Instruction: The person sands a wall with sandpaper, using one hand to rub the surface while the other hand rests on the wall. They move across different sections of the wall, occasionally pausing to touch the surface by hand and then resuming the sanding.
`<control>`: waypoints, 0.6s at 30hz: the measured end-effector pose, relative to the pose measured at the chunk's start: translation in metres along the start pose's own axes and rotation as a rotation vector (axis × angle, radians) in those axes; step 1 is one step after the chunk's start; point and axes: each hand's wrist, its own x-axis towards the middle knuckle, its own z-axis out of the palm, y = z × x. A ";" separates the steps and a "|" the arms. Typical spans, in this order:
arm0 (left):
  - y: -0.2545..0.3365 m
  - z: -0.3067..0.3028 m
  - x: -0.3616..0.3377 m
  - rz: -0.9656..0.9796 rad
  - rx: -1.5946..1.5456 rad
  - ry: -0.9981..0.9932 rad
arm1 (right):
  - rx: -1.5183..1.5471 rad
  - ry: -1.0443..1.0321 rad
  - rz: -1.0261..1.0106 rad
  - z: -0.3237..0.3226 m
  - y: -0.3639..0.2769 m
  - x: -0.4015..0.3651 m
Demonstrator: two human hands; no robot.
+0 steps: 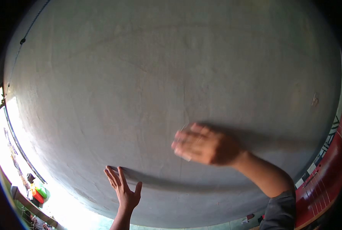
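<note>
A large grey wall (159,88) fills most of the head view. Low and left of the middle, my left hand (124,189) rests against it with fingers spread and thumb apart, holding nothing. To the right and higher, my right hand (207,145) is over the wall, blurred by motion, its fingers pointing left. A thin pale edge shows at its fingertips; the thing under the palm is mostly hidden, too little to name. Both hands cast shadows on the wall.
A dark cord with a knot (22,41) hangs at the upper left. Bright daylight enters at the left, beside orange and green items (38,191). A red surface (318,191) stands at the right edge. Pale tiles (217,226) run along the bottom.
</note>
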 end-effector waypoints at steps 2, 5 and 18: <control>-0.013 -0.008 0.001 0.057 0.063 -0.031 | -0.206 0.086 0.111 -0.036 0.031 0.015; -0.016 -0.021 0.011 0.096 0.085 -0.032 | -0.408 0.480 0.469 -0.062 0.072 0.017; -0.106 -0.123 0.140 0.339 0.232 0.117 | -0.422 0.648 0.581 -0.042 0.069 0.102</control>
